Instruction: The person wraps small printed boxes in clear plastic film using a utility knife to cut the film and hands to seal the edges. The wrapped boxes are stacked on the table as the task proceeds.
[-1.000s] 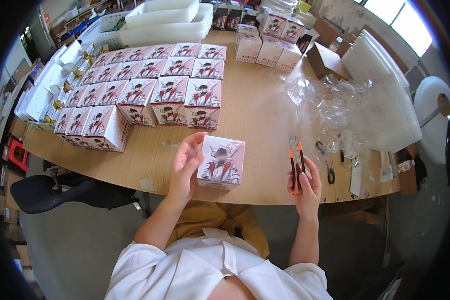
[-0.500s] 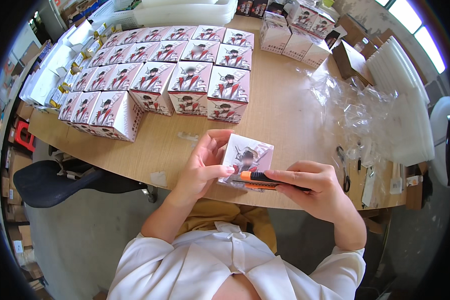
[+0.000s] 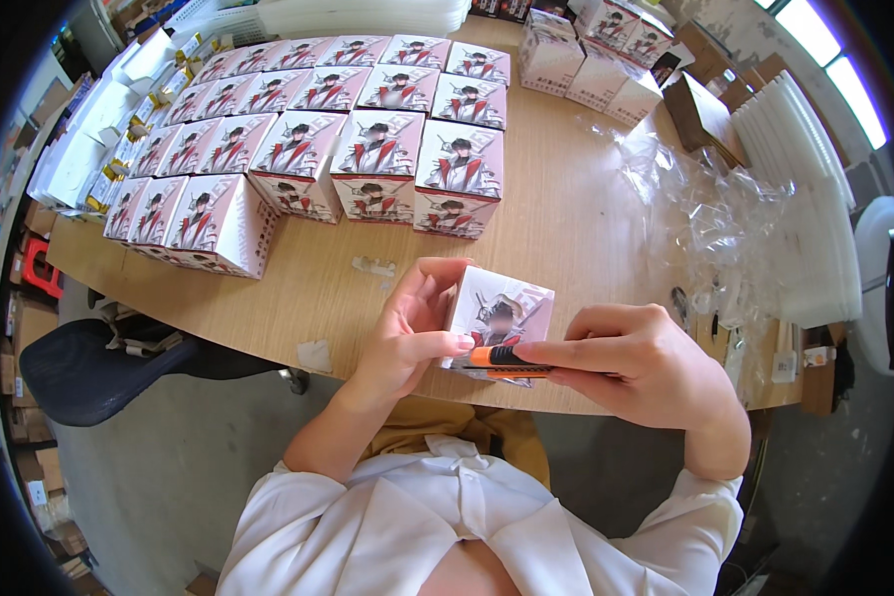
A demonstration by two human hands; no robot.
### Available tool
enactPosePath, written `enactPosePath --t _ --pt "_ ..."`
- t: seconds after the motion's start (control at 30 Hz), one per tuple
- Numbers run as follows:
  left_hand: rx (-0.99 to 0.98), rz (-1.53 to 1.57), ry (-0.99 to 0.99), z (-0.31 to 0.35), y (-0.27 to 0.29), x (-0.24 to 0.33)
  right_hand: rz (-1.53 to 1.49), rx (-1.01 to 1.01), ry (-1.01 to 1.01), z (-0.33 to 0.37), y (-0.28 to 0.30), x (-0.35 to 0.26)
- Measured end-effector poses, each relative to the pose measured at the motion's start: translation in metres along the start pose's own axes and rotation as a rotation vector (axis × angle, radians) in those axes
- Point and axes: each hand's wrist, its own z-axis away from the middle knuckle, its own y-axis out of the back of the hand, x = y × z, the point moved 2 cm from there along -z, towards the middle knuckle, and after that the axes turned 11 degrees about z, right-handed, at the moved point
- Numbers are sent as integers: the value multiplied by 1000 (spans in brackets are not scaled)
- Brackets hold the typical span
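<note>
A small white and pink printed cardboard box [image 3: 507,308] is at the table's near edge, with a drawn figure on its upper face. My left hand [image 3: 407,323] grips it from the left, thumb along the near left corner. An orange and black utility knife [image 3: 502,358] lies across the box's near side, its tip close to my left thumb. My right hand [image 3: 626,358] is closed round the knife's handle. Whether the blade touches the box I cannot tell.
Rows of matching boxes [image 3: 377,149] stand at the back left of the table [image 3: 556,189]. Crumpled clear plastic film [image 3: 705,228] lies at the right, beside stacked translucent trays [image 3: 805,189]. Scissors [image 3: 678,303] lie near my right hand. A dark chair [image 3: 99,372] stands at the left.
The knife has shifted slightly left along the box's near side. The box has moved a little to the right, and my right forearm has swung outward. My left hand keeps its hold.
</note>
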Motion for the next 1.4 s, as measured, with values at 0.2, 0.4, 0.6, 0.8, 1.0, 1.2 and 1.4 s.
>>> enactPosePath --t 0.2,0.4,0.6,0.8,1.0,1.2,1.4 --pt "-6 -28 -8 0 -2 3 181 -89 72 -2 21 -11" --pt "2 -64 -41 0 1 1 423 -224 12 19 43 -19" --pt "0 -197 -113 3 1 -5 431 129 -177 63 44 -8" --pt "-114 -353 -130 3 -13 -3 830 381 -708 133 -70 85" --pt "-172 -465 -48 4 -24 12 715 265 -831 139 -115 98" --pt "-104 -414 -9 2 -23 13 -361 755 -464 72 -108 62" --pt "-75 -468 -19 -1 -25 16 -904 429 -348 16 -120 38"
